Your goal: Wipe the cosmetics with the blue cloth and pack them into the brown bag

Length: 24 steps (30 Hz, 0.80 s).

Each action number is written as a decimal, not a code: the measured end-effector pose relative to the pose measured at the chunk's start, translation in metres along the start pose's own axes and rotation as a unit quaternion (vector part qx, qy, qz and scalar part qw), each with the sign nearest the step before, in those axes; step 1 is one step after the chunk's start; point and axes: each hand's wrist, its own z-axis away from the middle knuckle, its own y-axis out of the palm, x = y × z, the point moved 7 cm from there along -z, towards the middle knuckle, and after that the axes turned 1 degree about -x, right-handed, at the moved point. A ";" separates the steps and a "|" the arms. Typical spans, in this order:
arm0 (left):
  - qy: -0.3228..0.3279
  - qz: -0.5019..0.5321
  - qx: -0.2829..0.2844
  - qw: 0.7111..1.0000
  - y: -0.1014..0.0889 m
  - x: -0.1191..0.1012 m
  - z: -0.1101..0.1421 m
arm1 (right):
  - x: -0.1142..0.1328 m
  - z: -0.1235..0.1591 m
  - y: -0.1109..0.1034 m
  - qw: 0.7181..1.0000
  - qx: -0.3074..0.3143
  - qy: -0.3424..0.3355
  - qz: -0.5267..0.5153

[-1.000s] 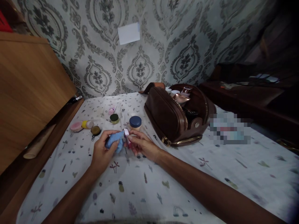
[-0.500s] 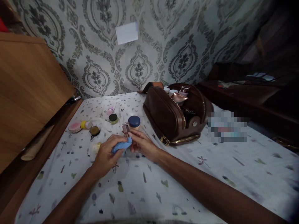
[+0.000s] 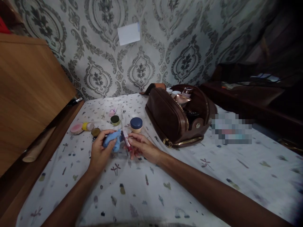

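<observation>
Bunched in my left hand (image 3: 101, 149) is a light blue cloth (image 3: 112, 141), gripped between thumb and fingers. My right hand (image 3: 143, 145) pinches a small slim tube with a dark cap and a red lower part, which looks like a lip gloss (image 3: 127, 141); it tilts beside the cloth's edge. Just beyond the fingers stands a jar with a blue lid (image 3: 136, 125). A dark green-lidded jar (image 3: 115, 120) sits farther left. Close to my left fingertips lies a small round olive-brown container (image 3: 95, 132), partly covered by the hand.
A brown leather bag (image 3: 165, 113) stands unzipped at the right, with cosmetics inside. At the left lie a pink round case (image 3: 77, 128) and a yellow-banded bottle (image 3: 87, 126). A small pink item (image 3: 112, 112) lies farther back. A wooden cabinet (image 3: 30, 85) borders the left side.
My left hand and the cloth have moved left, off the lip gloss. The lip gloss has turned in my right hand, and its red part now shows.
</observation>
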 end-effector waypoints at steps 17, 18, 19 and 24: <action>0.078 0.041 0.248 0.965 0.036 -0.019 0.020 | 0.005 -0.001 -0.013 0.995 -0.091 -0.029 -0.027; 0.052 0.045 0.221 0.973 0.033 -0.015 0.017 | 0.005 -0.001 -0.012 0.995 -0.087 -0.025 -0.030; 0.027 0.046 0.185 0.981 0.028 -0.011 0.013 | 0.005 0.000 -0.011 0.996 -0.079 -0.021 -0.030; -0.027 0.027 0.015 0.999 0.003 0.000 0.001 | 0.003 0.001 -0.002 1.000 -0.020 -0.002 -0.004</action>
